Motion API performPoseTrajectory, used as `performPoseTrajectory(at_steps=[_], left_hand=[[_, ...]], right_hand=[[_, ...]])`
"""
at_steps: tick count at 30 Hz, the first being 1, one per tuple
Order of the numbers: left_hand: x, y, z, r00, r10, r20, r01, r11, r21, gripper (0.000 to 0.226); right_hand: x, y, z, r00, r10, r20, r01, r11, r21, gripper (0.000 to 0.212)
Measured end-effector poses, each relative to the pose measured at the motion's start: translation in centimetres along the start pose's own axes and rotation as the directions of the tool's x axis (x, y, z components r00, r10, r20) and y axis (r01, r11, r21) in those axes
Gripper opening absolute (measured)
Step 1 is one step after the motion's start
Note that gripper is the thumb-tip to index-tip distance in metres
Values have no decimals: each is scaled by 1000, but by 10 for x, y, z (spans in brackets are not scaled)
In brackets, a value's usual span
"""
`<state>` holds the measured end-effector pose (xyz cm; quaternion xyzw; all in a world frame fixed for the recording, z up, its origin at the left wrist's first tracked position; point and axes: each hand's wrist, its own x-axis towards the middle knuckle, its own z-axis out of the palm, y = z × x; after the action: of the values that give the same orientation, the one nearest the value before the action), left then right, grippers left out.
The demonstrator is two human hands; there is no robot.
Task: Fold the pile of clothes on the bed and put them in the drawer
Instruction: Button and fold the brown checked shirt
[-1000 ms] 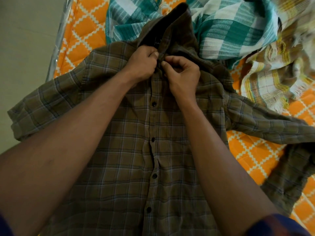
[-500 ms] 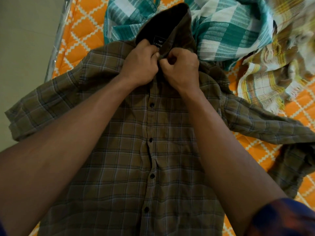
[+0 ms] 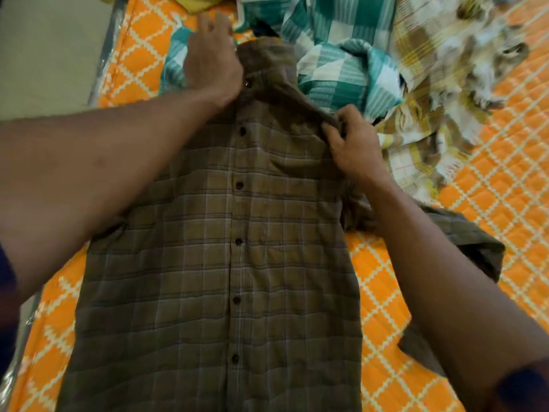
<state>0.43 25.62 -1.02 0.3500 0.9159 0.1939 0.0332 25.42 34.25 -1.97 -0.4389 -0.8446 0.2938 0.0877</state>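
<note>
Brown plaid shirt [image 3: 237, 263], orange diamond-patterned bedcover [image 3: 386, 292], teal-and-white checked cloth [image 3: 335, 75]

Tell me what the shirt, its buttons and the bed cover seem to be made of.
Shirt: thin woven cloth, probably cotton, matte; brown plaid, soft wrinkles.
Buttons: likely plastic, dark, slightly shiny; too small to be sure.
Bed cover: seemingly quilted fabric, matte; orange with white diamond lines that look stitched or printed.

We count one brown plaid shirt [image 3: 208, 292] with six dark buttons [image 3: 239, 185] showing down its front. Hands: two, left hand [image 3: 212, 63] and right hand [image 3: 353, 144]. Far centre: one teal checked cloth [image 3: 341, 78]. Far right: one yellow-brown checked cloth [image 3: 430, 55]. Far edge: one yellow item [image 3: 196, 1].
</note>
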Motion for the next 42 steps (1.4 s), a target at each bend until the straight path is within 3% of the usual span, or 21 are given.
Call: performPoseTrajectory(at_steps=[2, 4, 6, 9, 11, 14, 15, 16, 18, 19, 21, 24, 26, 27, 29, 31, 33, 36, 39, 40, 42], left_hand=[[-27, 1, 4, 993, -39, -109, 33, 998, -55, 48], [-66, 9, 6, 976, 62, -210, -80, 994, -79, 53], [-110, 17, 12, 965, 186, -185, -204, 975, -85, 55], [-155, 27, 32, 903, 393, 173, -403, 915, 31, 61], [-156, 31, 43, 848, 308, 432, -364, 930, 51, 65], [-140, 45, 48, 802, 131, 583, -238, 965, 111, 80], [-135, 50, 46, 786, 95, 610, -219, 967, 132, 85], [-132, 57, 43, 775, 65, 629, -211, 964, 160, 89], [-131, 71, 40, 776, 19, 631, -205, 953, 223, 93], [-134, 78, 39, 782, -12, 623, -190, 947, 257, 95], [-136, 92, 38, 794, -76, 603, -144, 941, 308, 97], [-142, 113, 36, 799, -162, 579, -79, 926, 368, 101], [-148, 121, 35, 816, -164, 554, -45, 938, 345, 102], [-152, 123, 36, 837, -119, 534, -59, 951, 305, 101], [-163, 127, 36, 883, 57, 465, -167, 966, 199, 96], [-173, 131, 39, 880, 263, 396, -341, 929, 141, 87], [-181, 139, 44, 812, 398, 427, -485, 867, 116, 73], [-190, 148, 57, 665, 503, 552, -606, 796, 5, 56], [-193, 160, 68, 590, 426, 686, -548, 835, -47, 54], [-193, 164, 73, 566, 365, 739, -529, 848, -13, 58], [-198, 166, 82, 509, 272, 817, -561, 824, 75, 71]], right_hand=[[-10, 18, -16, 987, -24, 159, 35, 997, -68, 38], [-27, 49, -31, 957, 3, 291, 44, 987, -153, 53], [-50, 86, -47, 930, 43, 365, 53, 967, -248, 55], [-71, 131, -81, 884, 131, 449, 18, 950, -312, 54], [-77, 141, -105, 756, 287, 589, -61, 926, -373, 58], [-89, 166, -140, 568, 523, 635, -50, 793, -608, 42], [-94, 176, -152, 577, 570, 584, -41, 735, -677, 36], [-99, 184, -167, 645, 584, 493, -70, 687, -723, 31], [-110, 199, -203, 867, 486, 113, -283, 665, -691, 29], [-116, 202, -219, 919, 376, -123, -369, 703, -608, 32], [-124, 198, -242, 872, 207, -444, -417, 789, -451, 37], [-135, 200, -255, 731, 72, -679, -355, 889, -288, 33], [-153, 211, -243, 703, 69, -708, -349, 900, -259, 29], [-164, 220, -230, 739, 125, -662, -383, 886, -260, 32], [-189, 234, -197, 847, 326, -420, -467, 833, -296, 42], [-214, 242, -166, 844, 526, -104, -529, 785, -322, 52], [-231, 245, -148, 747, 657, -107, -665, 729, -165, 54], [-231, 253, -137, 500, 832, -240, -739, 554, 382, 47], [-209, 262, -136, 135, 977, -163, -474, 209, 855, 86], [-201, 273, -136, 60, 990, -129, -365, 142, 920, 100], [-183, 299, -136, -10, 997, -77, -215, 73, 974, 118]])
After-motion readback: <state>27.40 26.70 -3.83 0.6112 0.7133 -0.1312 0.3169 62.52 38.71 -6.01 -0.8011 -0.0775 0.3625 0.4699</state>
